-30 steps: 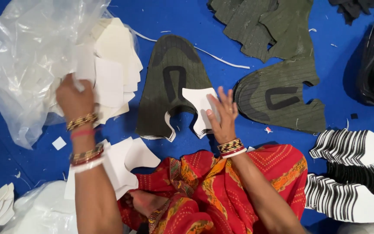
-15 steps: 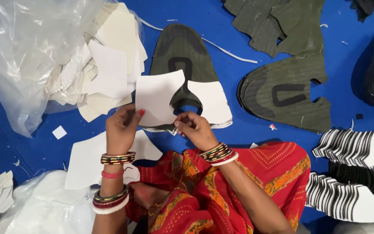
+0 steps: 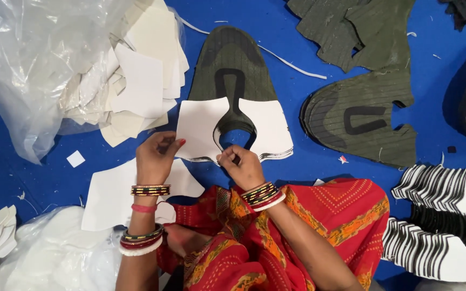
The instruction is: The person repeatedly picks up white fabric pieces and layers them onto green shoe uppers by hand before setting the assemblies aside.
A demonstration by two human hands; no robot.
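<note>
Lowered white liner, curved, notched.

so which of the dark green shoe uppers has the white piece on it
The upright green upper at centre; a white cutout covers its lower end. The others lie bare.

Paper liner atop shoe upper
</note>
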